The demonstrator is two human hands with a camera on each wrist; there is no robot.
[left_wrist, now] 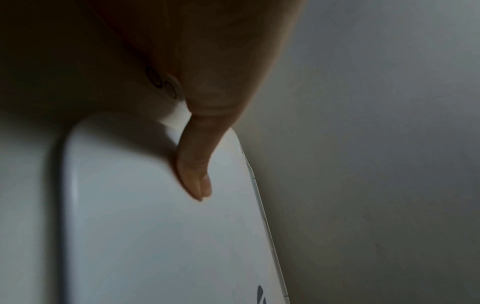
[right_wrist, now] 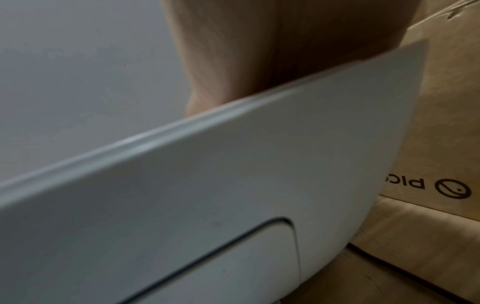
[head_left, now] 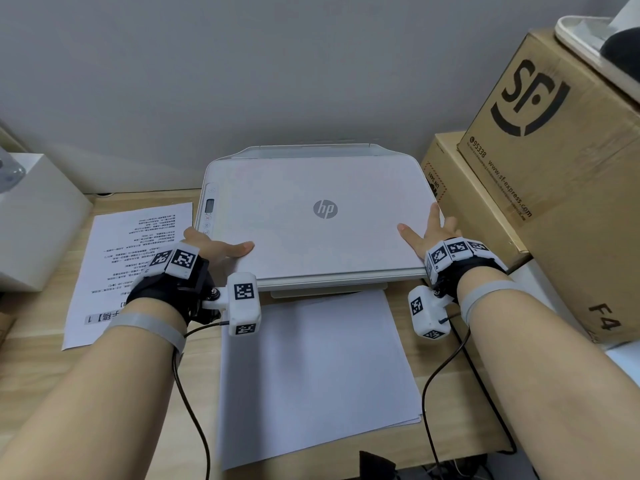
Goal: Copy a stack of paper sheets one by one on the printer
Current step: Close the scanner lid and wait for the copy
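Left hand (head_left: 211, 249): set at the near left corner of the printer lid (head_left: 322, 216), thumb (left_wrist: 194, 170) laid flat on the lid's top surface and pointing toward the right hand. The remaining fingers are out of sight past the lid's left edge, so whether they curl under it cannot be told. Just beyond the knuckles lies the printer's control strip (head_left: 209, 209) with its small display. Outward to the left of this hand, a printed sheet (head_left: 128, 271) lies face up on the wooden desk (head_left: 31, 372), text reading away from the person. Farther left stands a white box (head_left: 38, 216).

Right hand (head_left: 429, 233): set at the near right corner of the same lid, thumb extended flat across the top toward the left hand, fingers spread and straight along the lid's right edge. Nothing is gripped. The right wrist view shows the lid's edge (right_wrist: 182, 131) crossing below the palm, with the printer's white front below it.

Between the two wrists and nearer the person, a stack of paper sheets (head_left: 318, 372) lies blank side up on the desk, its far edge tucked under the printer's front. Immediately right of the right hand stands a cardboard box (head_left: 460, 216), with a larger SF carton (head_left: 561, 140) resting on it.
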